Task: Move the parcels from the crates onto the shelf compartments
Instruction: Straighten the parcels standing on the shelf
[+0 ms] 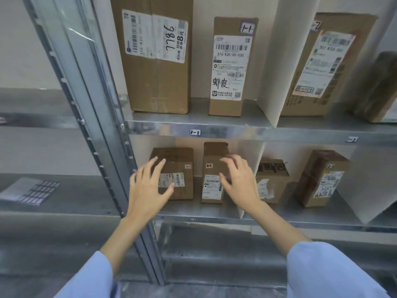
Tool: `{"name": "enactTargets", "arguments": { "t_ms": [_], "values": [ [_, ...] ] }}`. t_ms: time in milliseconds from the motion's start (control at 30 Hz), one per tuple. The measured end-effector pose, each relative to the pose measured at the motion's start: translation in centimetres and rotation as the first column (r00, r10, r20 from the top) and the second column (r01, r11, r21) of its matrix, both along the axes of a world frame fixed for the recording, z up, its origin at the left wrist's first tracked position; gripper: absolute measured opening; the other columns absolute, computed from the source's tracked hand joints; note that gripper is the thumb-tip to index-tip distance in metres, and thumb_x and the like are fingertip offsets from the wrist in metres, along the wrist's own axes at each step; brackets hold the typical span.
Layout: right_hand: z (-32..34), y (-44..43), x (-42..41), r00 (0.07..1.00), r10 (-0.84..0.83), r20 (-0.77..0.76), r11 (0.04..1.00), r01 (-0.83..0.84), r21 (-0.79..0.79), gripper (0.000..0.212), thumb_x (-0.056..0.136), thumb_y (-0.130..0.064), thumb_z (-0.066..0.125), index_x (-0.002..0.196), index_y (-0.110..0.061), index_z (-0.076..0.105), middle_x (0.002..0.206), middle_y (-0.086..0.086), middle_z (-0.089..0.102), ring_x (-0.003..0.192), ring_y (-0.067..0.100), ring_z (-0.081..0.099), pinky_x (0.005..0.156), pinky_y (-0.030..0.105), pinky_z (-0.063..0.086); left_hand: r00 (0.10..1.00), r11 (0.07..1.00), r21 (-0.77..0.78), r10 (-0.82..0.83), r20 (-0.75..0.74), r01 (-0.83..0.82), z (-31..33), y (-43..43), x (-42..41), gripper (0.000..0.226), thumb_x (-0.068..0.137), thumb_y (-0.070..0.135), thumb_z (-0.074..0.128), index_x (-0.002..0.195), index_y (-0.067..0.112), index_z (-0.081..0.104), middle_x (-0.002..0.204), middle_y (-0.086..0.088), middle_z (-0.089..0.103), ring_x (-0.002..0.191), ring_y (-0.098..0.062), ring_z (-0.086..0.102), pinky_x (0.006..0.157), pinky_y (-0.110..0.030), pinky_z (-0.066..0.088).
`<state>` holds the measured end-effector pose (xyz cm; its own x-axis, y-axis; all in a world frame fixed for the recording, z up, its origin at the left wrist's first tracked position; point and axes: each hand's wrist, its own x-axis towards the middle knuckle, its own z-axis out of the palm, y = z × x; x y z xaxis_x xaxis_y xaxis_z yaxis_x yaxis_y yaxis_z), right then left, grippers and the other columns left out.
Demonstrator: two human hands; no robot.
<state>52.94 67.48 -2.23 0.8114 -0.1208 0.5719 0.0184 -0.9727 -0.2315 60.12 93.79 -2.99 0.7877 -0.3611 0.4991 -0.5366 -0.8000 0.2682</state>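
Two brown cardboard parcels stand in the lower left shelf compartment: a squat parcel point(182, 160) on the left and a narrow upright parcel point(211, 183) marked 2-1 beside it. My left hand point(148, 186) hovers in front of the squat parcel with fingers spread. My right hand point(238, 179) is at the right side of the narrow parcel, fingers spread and slightly bent; I cannot tell whether it touches the box. Neither hand holds anything. No crate is in view.
The metal shelf point(214, 127) carries a large parcel point(159, 82) and a tall parcel point(231, 67) above, under a 1-1 tag. White dividers point(272, 67) separate compartments; more parcels point(272, 179) point(322, 177) stand to the right. A steel upright point(96, 125) runs on the left.
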Motion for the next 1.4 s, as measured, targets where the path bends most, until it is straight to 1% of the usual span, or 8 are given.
{"name": "enactTargets", "arguments": {
  "t_ms": [233,367,467,600,700,800,967,1400],
  "values": [
    [-2.2,-0.7,2.4,0.977,-0.103,-0.185,0.984,0.126,0.122,0.064,0.091,-0.024,0.064,0.149,-0.024,0.036,0.153,0.011,0.032,0.118,0.037,0.051,0.092,0.044,0.047,0.991,1.0,0.026,0.004,-0.136,0.0,-2.9,-1.2,3.3,0.073,0.083,0.06,0.04,0.143,0.018,0.041,0.144,-0.01,0.042,0.133,-0.029,0.038,0.104,-0.049,0.04],
    [-3.5,-1.3,3.9,0.974,-0.053,-0.219,0.973,0.1,0.208,0.077,0.09,-0.021,0.065,0.152,-0.035,0.022,0.158,0.004,0.017,0.104,0.037,0.06,0.068,0.042,0.056,0.991,1.0,0.003,0.017,-0.136,-0.017,-3.4,-2.0,5.6,0.073,0.08,0.059,0.043,0.141,0.019,0.045,0.14,-0.01,0.044,0.127,-0.034,0.041,0.1,-0.048,0.042],
    [-3.8,-1.6,4.8,0.968,-0.048,-0.247,0.961,0.112,0.254,0.083,0.089,-0.018,0.066,0.152,-0.04,0.017,0.16,0.0,0.011,0.084,0.033,0.065,0.059,0.042,0.057,0.991,0.999,-0.019,0.023,-0.131,-0.026,-3.7,-2.6,7.1,0.067,0.08,0.049,0.06,0.139,0.019,0.047,0.145,-0.008,0.038,0.125,-0.035,0.039,0.097,-0.049,0.044],
    [-3.8,-2.2,6.1,0.972,-0.014,-0.235,0.943,0.091,0.319,0.083,0.088,-0.011,0.067,0.154,-0.035,0.022,0.16,0.003,0.015,0.101,0.031,0.062,0.061,0.04,0.056,0.992,1.0,0.024,0.002,-0.129,0.001,-4.1,-3.2,8.6,0.067,0.077,0.038,0.073,0.136,0.018,0.05,0.143,-0.009,0.039,0.127,-0.037,0.038,0.095,-0.054,0.047],
    [-3.8,-2.5,6.8,0.977,0.017,-0.212,0.931,0.062,0.36,0.075,0.089,-0.009,0.066,0.151,-0.031,0.03,0.157,0.005,0.02,0.123,0.028,0.05,0.083,0.046,0.055,0.992,1.0,0.02,-0.005,-0.128,0.008,-4.5,-3.5,9.2,0.068,0.075,0.036,0.076,0.136,0.018,0.051,0.142,-0.01,0.041,0.13,-0.036,0.035,0.096,-0.055,0.045],
    [-3.9,-2.7,7.4,0.979,0.04,-0.2,0.923,0.041,0.383,0.064,0.092,-0.009,0.063,0.147,-0.026,0.037,0.155,0.006,0.02,0.131,0.028,0.043,0.097,0.046,0.05,0.994,1.0,-0.008,-0.023,-0.104,0.022,-4.9,-3.5,9.7,0.067,0.075,0.033,0.079,0.134,0.017,0.052,0.141,-0.01,0.042,0.129,-0.036,0.032,0.097,-0.054,0.045],
    [-4.4,-2.9,7.7,0.992,0.031,-0.12,0.922,0.018,0.387,0.053,0.092,-0.003,0.062,0.139,-0.021,0.045,0.151,0.007,0.026,0.118,0.028,0.052,0.092,0.043,0.051,0.995,0.999,-0.015,-0.048,-0.093,0.046,-5.5,-2.9,9.7,0.069,0.072,0.028,0.08,0.134,0.02,0.051,0.14,-0.007,0.042,0.128,-0.04,0.031,0.092,-0.055,0.051],
    [-4.2,-2.5,7.3,0.993,0.037,-0.115,0.925,0.01,0.38,0.056,0.089,-0.002,0.064,0.138,-0.018,0.044,0.153,0.005,0.025,0.124,0.03,0.049,0.089,0.046,0.053,0.995,0.998,-0.029,-0.059,-0.082,0.057,-5.6,-2.7,9.6,0.066,0.073,0.03,0.08,0.132,0.02,0.053,0.139,-0.007,0.042,0.129,-0.039,0.031,0.084,-0.054,0.055]
  ]
}}
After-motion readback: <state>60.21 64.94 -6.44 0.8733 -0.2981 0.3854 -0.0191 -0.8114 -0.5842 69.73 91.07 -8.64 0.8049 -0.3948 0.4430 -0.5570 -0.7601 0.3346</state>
